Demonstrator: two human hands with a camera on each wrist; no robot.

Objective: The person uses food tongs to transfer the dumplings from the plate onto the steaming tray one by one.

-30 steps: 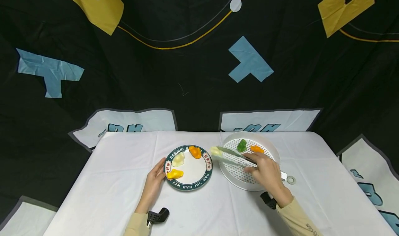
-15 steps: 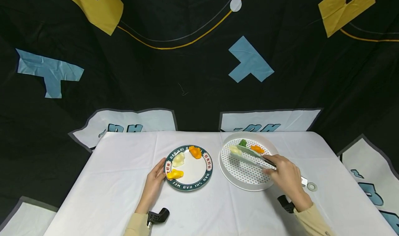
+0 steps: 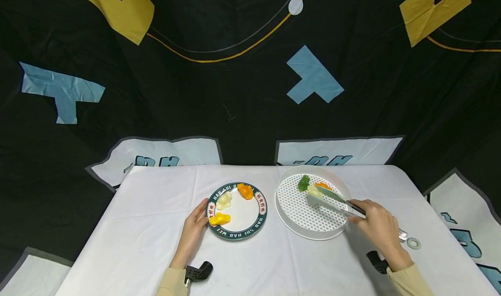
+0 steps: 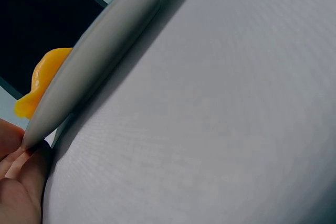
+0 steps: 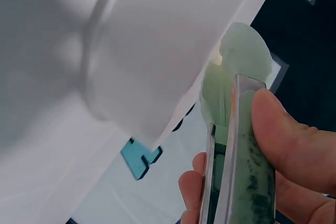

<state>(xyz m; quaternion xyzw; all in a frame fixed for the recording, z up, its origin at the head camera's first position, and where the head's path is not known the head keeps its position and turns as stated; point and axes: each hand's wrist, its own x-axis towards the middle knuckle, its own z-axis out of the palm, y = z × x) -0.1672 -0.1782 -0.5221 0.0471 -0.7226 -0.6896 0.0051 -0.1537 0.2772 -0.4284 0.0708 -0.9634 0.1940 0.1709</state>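
In the head view my left hand (image 3: 194, 221) pinches the left rim of a round plate (image 3: 237, 234) with a green patterned border. The left wrist view shows the thumb above the rim and fingers beneath. On the plate lie a pale cream piece (image 3: 224, 200), a yellow piece (image 3: 219, 218) and an orange piece (image 3: 245, 191). My right hand (image 3: 376, 224) grips metal tongs (image 5: 239, 145) with pale green tips. Between the tips is a pale yellow piece (image 3: 314, 191), over a round white tray with a perforated floor (image 3: 307, 213), beside a green piece (image 3: 303, 183) and an orange piece (image 3: 322, 185).
A white cloth (image 3: 270, 261) covers the table, with plate and tray side by side. Behind the table's far edge hangs a black backdrop (image 3: 235, 104) with blue and yellow shapes. The tray's raised wall (image 5: 152, 51) stands close to the tongs in the right wrist view.
The right hand has moved right with the tongs, bringing the pale yellow piece from left of the tray to above its floor, near the orange piece. Left hand and plate have stayed still.
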